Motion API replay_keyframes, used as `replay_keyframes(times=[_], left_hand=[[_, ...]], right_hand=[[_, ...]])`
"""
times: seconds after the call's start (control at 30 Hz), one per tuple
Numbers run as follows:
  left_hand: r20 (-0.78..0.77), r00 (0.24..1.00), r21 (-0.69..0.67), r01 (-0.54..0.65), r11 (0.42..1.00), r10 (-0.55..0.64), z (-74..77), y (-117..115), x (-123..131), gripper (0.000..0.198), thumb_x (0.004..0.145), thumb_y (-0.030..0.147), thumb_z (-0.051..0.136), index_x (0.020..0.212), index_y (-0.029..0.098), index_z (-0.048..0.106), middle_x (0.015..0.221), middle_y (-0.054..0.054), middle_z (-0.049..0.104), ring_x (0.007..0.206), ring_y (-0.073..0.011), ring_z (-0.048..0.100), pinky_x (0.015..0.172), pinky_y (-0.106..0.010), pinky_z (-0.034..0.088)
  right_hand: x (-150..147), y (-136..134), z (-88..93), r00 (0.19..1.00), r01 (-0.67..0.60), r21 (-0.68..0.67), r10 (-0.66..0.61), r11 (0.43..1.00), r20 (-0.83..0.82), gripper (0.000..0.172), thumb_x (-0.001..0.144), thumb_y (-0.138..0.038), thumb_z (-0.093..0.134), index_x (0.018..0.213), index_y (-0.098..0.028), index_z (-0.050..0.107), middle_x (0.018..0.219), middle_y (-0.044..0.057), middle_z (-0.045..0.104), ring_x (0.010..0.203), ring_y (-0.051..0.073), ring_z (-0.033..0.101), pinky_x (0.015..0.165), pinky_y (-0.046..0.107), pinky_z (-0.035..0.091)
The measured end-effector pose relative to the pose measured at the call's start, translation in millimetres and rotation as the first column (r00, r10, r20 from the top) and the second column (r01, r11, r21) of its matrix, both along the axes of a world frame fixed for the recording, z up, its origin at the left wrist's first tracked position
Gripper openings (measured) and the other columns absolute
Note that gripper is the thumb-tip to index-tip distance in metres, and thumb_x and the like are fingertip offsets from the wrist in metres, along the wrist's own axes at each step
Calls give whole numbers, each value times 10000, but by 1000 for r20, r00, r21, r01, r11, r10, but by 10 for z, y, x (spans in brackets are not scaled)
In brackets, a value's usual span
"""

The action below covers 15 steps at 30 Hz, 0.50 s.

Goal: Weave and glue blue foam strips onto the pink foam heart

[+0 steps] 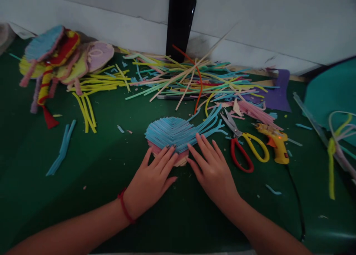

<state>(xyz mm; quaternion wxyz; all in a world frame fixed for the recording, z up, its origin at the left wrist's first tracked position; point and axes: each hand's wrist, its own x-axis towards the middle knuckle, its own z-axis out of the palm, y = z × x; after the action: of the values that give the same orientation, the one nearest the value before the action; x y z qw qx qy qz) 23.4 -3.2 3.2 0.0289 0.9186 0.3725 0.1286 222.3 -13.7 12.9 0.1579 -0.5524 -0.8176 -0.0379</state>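
A round piece covered with blue pipe cleaners (169, 130) in a V pattern lies flat on the green table, pink and cream showing along its near edge. Loose blue ends fan out from it to the right. My left hand (151, 180) rests on its lower left part, fingers stretched out over the edge. On its lower right lies my right hand (213, 169), fingers spread across the blue strips. Neither hand grips anything that I can see. Right of my right hand are scissors (241, 136) with red and yellow handles, blades apart, and a yellow glue gun (278, 143).
A heap of coloured pipe cleaners (191, 80) spreads along the back, with a black phone (180, 26) leaning on the wall behind. Finished-looking round fans (63, 58) are stacked at the back left. Blue strips (62, 147) lie at left. The glue gun's cord (296, 195) runs toward the front.
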Motion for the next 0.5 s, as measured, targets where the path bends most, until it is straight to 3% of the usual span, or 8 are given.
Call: replay_keyframes(times=[0.17, 0.5], left_hand=[[-6, 1000, -7, -24, 1000, 24, -11, 1, 10, 432, 980, 328, 339, 1324, 110, 482, 1393, -106, 497, 1279, -246, 470, 1104, -486, 260], [-35, 999, -15, -22, 1000, 21, -13, 4, 6, 429, 963, 319, 389, 1329, 117, 483, 1399, -114, 491, 1270, -276, 477, 1078, -507, 293]], right_hand=[[18, -24, -13, 997, 75, -57, -74, 996, 11, 363, 934, -246, 468, 1262, -129, 571, 1422, 174, 433, 1330, 299, 395, 1052, 544, 383], [3, -38, 4, 996, 74, -92, -69, 993, 58, 356, 942, -217, 449, 1264, -126, 570, 1384, 145, 486, 1301, 294, 439, 1055, 547, 373]])
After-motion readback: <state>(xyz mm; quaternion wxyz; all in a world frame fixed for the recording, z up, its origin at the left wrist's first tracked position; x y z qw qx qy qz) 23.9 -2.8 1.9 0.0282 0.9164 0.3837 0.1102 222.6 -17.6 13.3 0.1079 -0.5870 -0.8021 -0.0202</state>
